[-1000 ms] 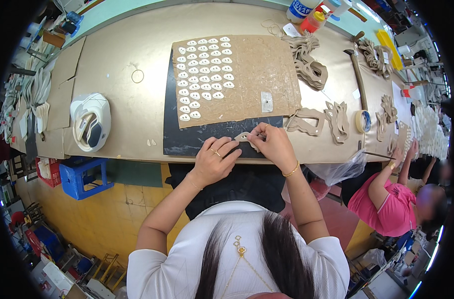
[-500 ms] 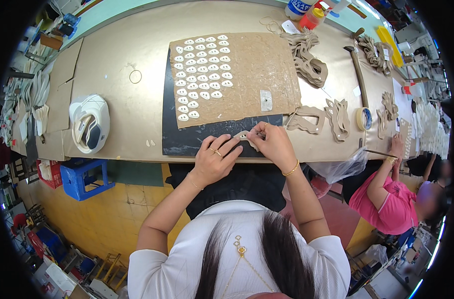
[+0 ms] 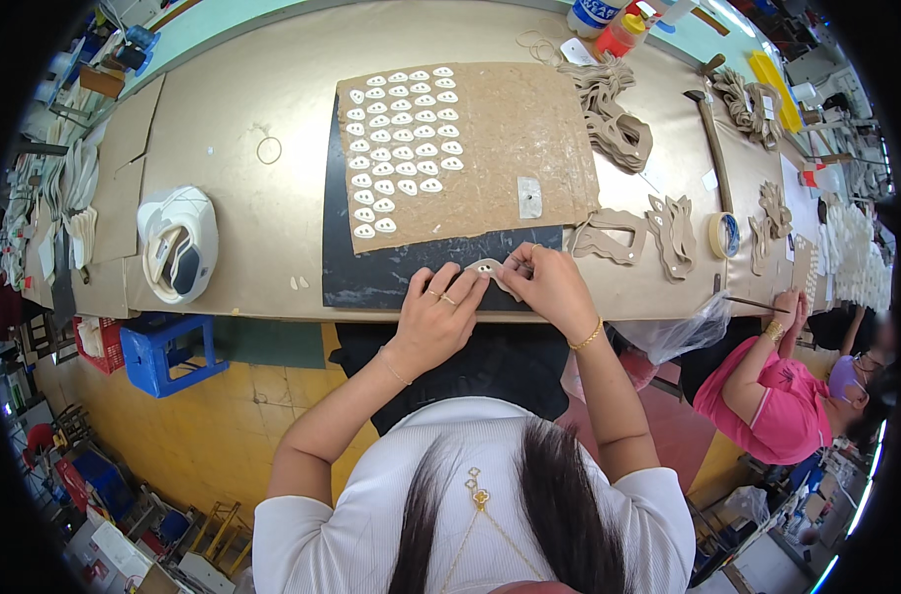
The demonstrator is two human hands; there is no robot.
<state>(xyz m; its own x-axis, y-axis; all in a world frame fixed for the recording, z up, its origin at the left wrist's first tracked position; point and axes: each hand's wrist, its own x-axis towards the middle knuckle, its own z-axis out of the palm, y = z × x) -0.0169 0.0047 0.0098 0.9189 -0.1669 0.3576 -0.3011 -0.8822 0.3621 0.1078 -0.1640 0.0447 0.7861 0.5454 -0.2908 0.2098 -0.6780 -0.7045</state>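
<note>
Over the front edge of a black board (image 3: 371, 282), both hands grip one beige shoe piece with a small white two-holed patch on it. My left hand (image 3: 438, 315) is closed on the left end of the beige shoe piece (image 3: 488, 269), fingertips beside the patch. My right hand (image 3: 549, 287) pinches its right end between thumb and fingers. Beyond them lies a brown sheet (image 3: 510, 129) on the board, with rows of similar white two-holed patches (image 3: 401, 139) on its left part. A small clear plate (image 3: 528, 198) rests near the sheet's right side.
To the left stands a white shoe (image 3: 177, 246). Beige cut pieces (image 3: 614, 139) lie in piles at right, near a tape roll (image 3: 723, 236) and a hammer (image 3: 710, 139). Bottles (image 3: 618, 38) stand at the back. A co-worker in pink (image 3: 767, 396) is at far right.
My left hand has shifted slightly right and up, its fingers now on the beige piece beside the patch. My right hand keeps its pinch. The co-worker's hands have moved a little.
</note>
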